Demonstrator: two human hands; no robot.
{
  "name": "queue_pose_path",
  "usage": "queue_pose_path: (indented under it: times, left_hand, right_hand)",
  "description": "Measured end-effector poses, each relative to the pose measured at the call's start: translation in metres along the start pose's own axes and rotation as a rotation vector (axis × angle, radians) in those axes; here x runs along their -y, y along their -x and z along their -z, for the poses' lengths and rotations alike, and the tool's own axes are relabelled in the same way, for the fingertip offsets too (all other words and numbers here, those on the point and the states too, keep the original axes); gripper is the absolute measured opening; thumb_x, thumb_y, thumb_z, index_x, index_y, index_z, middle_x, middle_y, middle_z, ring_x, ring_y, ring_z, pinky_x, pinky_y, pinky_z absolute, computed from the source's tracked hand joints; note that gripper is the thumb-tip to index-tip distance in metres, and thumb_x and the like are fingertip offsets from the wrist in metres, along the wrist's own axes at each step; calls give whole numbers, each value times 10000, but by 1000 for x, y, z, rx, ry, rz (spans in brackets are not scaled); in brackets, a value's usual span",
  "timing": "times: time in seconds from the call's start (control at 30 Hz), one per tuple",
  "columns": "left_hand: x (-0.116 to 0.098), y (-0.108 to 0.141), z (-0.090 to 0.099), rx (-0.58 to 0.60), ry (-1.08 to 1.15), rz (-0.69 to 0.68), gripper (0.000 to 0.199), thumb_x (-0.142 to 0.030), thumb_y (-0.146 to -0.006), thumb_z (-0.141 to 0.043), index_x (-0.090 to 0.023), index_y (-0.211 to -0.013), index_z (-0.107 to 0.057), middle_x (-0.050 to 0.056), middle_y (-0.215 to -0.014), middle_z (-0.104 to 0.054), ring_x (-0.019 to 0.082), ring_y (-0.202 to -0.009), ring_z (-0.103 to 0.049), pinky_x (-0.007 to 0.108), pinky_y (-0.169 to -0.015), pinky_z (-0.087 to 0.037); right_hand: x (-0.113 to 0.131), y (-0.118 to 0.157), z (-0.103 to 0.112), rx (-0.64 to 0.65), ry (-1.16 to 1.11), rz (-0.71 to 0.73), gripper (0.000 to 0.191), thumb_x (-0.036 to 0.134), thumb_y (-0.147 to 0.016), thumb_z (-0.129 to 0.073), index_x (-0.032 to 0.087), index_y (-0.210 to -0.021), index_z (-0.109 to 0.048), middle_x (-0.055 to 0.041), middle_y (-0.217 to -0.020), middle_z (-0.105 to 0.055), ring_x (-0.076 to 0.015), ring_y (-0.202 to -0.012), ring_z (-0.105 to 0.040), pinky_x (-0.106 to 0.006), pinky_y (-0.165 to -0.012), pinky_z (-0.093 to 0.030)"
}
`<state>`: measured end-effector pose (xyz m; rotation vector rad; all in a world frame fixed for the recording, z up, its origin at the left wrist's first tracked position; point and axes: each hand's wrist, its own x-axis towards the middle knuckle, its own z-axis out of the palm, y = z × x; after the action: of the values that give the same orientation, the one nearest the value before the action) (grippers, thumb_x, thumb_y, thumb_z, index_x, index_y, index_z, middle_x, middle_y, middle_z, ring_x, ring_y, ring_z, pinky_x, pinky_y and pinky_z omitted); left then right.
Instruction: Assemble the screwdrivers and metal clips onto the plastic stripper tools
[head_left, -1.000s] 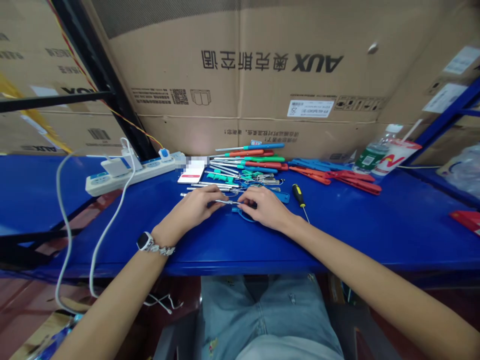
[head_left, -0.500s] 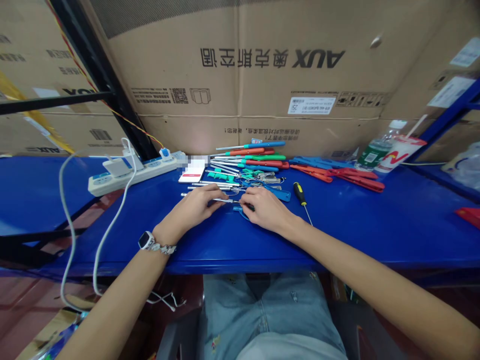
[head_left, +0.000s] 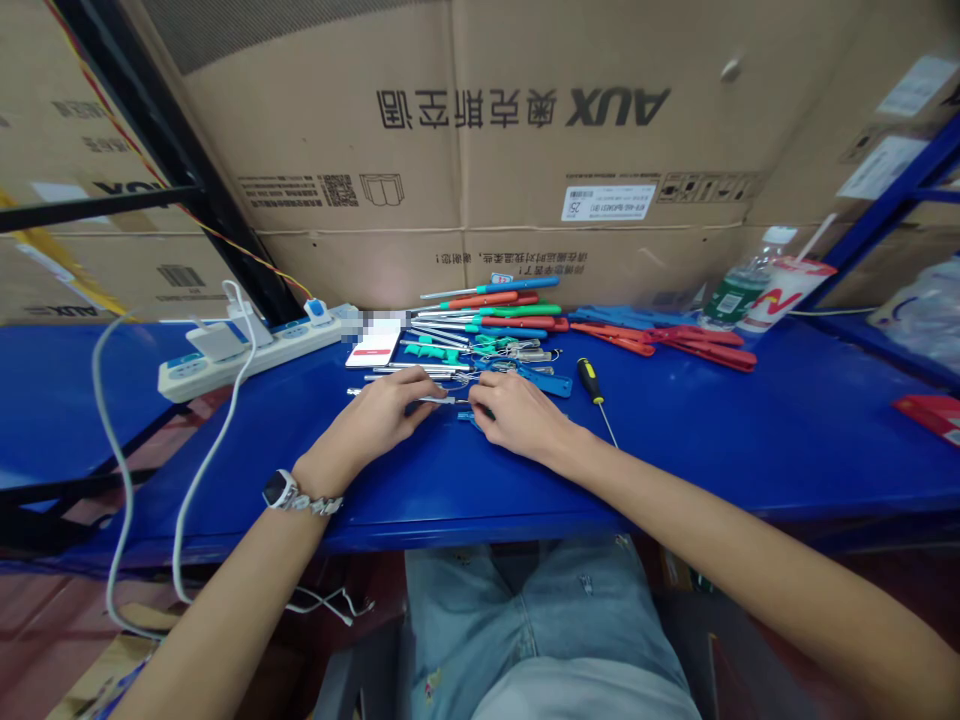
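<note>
My left hand [head_left: 394, 408] is closed over the table, its fingertips pinching a slim silver rod [head_left: 444, 400] that points right. Close beside it, my right hand [head_left: 517, 412] is closed too, with its fingertips at the rod's right end. Whatever lies inside the right fingers is mostly hidden. Under the right hand a blue piece [head_left: 466, 416] shows in part. Just beyond both hands lie several metal rods [head_left: 427, 368], green plastic pieces [head_left: 431, 349] and a blue flat handle [head_left: 551, 383].
A black-and-yellow screwdriver [head_left: 589, 380] lies right of my hands. Behind are colored-handled tools [head_left: 517, 310], a white card [head_left: 373, 345] and red handles [head_left: 709, 347]. A power strip [head_left: 259, 352] with white cables stands left; a bottle [head_left: 739, 290] and cup [head_left: 787, 292] stand right.
The whole view has shifted slightly, so the table and tools appear farther left. Both hands keep their closed grip at the rod, with the right fingers slightly turned.
</note>
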<state>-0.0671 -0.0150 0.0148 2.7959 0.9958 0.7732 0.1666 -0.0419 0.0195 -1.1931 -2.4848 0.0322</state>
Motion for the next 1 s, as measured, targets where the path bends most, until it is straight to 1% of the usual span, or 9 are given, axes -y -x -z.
queue_pose_path:
  times: [0.13, 0.23, 0.3, 0.37, 0.47, 0.57, 0.8, 0.9, 1.0]
  left_hand:
    - [-3, -1, -3, 24, -10, -45, 220, -221, -1019, -521, -175, -1073, -729, 90, -1019, -677, 217, -893, -672, 392, -819, -562]
    - [-7, -1, -5, 31, 6, -54, 240, -227, -1029, -507, -186, -1079, -738, 87, -1020, -680, 211, -899, -673, 385, -819, -566]
    - [-7, 0, -5, 30, 26, -55, 248, -238, -1034, -508, -190, -1099, -743, 89, -1027, -686, 210, -898, -679, 386, -819, -568]
    - [-7, 0, -5, 28, 43, -52, 249, -247, -1037, -515, -197, -1127, -742, 90, -1034, -694, 207, -897, -683, 382, -819, -568]
    - [-6, 0, -3, 6, 63, -54, 237, -261, -1038, -529, -207, -1128, -741, 79, -1003, -699, 198, -888, -680, 368, -814, -565]
    - [-8, -1, -1, -2, 82, -62, 215, -264, -1036, -538, -198, -1086, -737, 66, -953, -686, 185, -856, -669, 348, -792, -559]
    - [-12, -2, -6, -26, 57, -26, 154, -213, -1024, -528, -174, -984, -672, 66, -980, -635, 186, -868, -643, 344, -788, -553]
    - [-12, -2, -8, -13, 48, -29, 144, -226, -1007, -558, -162, -1063, -675, 84, -1034, -619, 205, -911, -638, 376, -828, -564]
    - [-10, 0, -8, 16, 41, -67, 213, -259, -1018, -555, -173, -1167, -680, 95, -1062, -622, 229, -983, -629, 418, -893, -561]
  right_hand:
    - [1, -1, 0, 18, -50, 7, 196, 126, -977, -533, 136, -927, -722, -82, -969, -702, -179, -840, -610, -356, -847, -408]
    - [-1, -1, -1, 3, -115, 12, 173, 124, -955, -567, 149, -903, -729, -65, -955, -716, -176, -835, -625, -360, -849, -418]
    - [-3, -1, -3, -23, -164, 1, 139, 127, -921, -605, 159, -860, -725, -49, -906, -714, -167, -788, -620, -354, -829, -429]
    - [-5, -1, -4, -44, -221, -19, 87, 146, -886, -654, 167, -840, -725, -36, -855, -705, -157, -734, -604, -335, -773, -442]
    - [-8, -1, -5, -67, -317, -51, 26, 181, -860, -720, 169, -875, -739, -36, -838, -703, -154, -726, -608, -299, -708, -455]
    - [-10, -3, -3, -82, -380, -34, 40, 197, -886, -733, 174, -909, -756, -34, -851, -715, -146, -739, -627, -282, -713, -463]
    - [-11, -4, 2, -82, -328, 99, 75, 168, -919, -722, 169, -857, -765, -21, -798, -729, -150, -751, -635, -290, -759, -430]
    - [-13, -4, 2, -81, -287, 111, 77, 168, -923, -719, 171, -861, -764, -26, -799, -728, -157, -762, -639, -306, -793, -416]
    - [-14, -4, 1, -70, -244, 114, 86, 173, -932, -708, 178, -862, -757, -31, -822, -737, -170, -792, -647, -327, -825, -399]
